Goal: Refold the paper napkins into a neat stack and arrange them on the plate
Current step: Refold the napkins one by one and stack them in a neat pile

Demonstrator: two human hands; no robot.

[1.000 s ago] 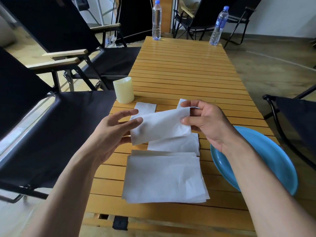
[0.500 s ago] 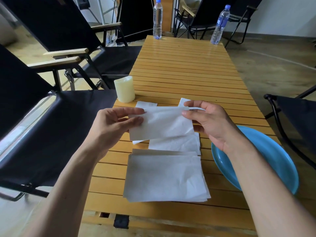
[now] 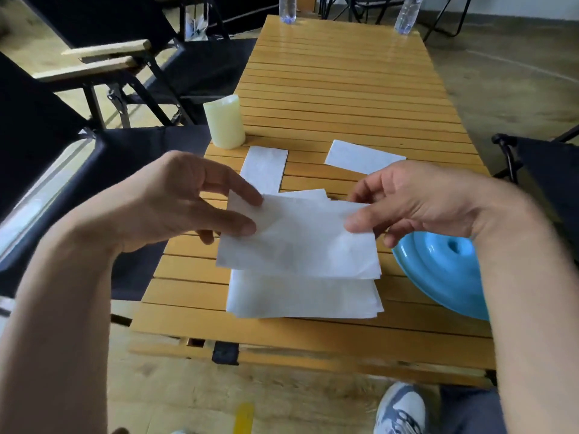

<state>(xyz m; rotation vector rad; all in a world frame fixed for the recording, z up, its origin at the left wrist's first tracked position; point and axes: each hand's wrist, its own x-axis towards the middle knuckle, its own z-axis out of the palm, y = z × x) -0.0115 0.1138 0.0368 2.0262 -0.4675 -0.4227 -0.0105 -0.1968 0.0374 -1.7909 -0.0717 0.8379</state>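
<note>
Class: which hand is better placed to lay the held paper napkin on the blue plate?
Probably right: the right hand pinches the white paper napkin beside the round blue plate; the left hand holds its far edge.

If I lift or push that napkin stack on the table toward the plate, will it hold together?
Probably not if pushed: the napkin stack shows unevenly fanned right edges, so loose sheets would likely shear apart. It likely flops when lifted too; the held napkin over it looks thin and is pinched at both ends by the left hand and right hand.
</note>
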